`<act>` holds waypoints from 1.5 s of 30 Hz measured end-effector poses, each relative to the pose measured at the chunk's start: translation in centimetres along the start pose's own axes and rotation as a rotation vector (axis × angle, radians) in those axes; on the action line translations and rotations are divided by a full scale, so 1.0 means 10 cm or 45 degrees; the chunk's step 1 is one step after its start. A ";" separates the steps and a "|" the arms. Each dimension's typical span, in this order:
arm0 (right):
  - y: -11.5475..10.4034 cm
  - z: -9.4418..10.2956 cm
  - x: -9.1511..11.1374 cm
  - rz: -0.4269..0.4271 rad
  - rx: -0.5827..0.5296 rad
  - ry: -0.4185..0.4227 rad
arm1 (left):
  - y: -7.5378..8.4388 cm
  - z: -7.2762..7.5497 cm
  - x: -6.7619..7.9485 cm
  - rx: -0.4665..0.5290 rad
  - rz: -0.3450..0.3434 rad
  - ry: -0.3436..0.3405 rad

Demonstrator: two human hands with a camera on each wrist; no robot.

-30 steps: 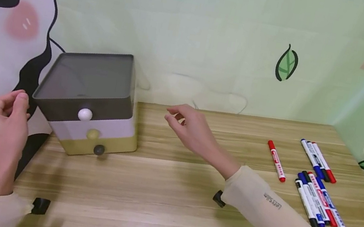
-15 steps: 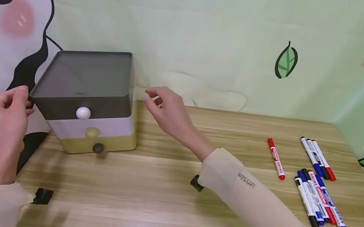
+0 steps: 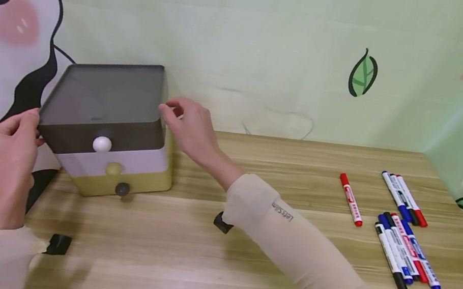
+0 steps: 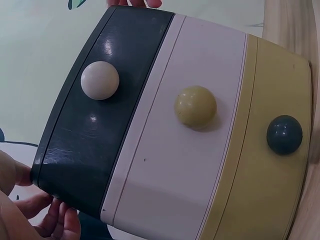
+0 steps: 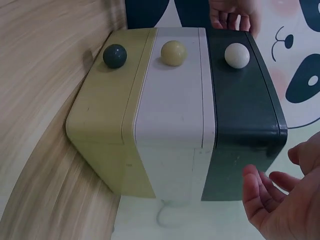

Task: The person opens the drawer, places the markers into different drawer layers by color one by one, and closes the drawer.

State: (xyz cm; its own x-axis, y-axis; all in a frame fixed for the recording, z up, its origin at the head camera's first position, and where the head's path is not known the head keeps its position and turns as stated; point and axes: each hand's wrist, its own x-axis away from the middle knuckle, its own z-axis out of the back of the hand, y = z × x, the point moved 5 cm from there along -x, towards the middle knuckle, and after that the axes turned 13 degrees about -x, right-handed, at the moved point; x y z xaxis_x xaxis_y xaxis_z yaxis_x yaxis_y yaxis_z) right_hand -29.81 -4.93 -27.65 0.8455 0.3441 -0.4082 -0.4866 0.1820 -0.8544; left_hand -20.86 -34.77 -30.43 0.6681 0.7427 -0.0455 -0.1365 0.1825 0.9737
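Note:
A three-tier drawer box point(image 3: 111, 139) stands at the left of the wooden table, dark grey on top, pale pink in the middle and mustard yellow below. Each drawer front has a round knob; the top one is a white knob point(image 3: 102, 144). My left hand point(image 3: 11, 152) is at the box's upper left edge, thumb and fingertips at the dark tier's corner. At the upper right edge is my right hand point(image 3: 192, 127), its fingers loosely bent. The right wrist view shows those fingers point(image 5: 260, 190) beside the dark tier's side wall; contact is hard to tell.
A single red marker point(image 3: 351, 199) lies right of the middle. Farther right are two groups of markers, a rear group point(image 3: 404, 200) and a larger front group point(image 3: 408, 253), in blue, black and red. A printed panda backdrop point(image 3: 247, 54) rises behind the table.
My right hand has travelled left, over the table, to the box's right upper edge. My left hand has shifted slightly toward the box's left edge. The drawers have stayed closed.

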 end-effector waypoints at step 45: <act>0.00 0.18 0.09 -0.006 -0.039 0.113 | 0.12 -0.14 0.14 -0.152 -0.103 -0.049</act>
State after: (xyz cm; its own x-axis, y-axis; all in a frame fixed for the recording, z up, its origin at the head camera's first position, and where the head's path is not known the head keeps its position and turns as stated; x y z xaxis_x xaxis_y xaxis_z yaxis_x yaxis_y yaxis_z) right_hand -29.45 -2.98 -27.46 0.8646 0.2600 -0.4299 -0.4769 0.1550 -0.8652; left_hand -21.08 -32.60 -29.64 0.7079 0.6974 -0.1120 -0.1657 0.3182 0.9334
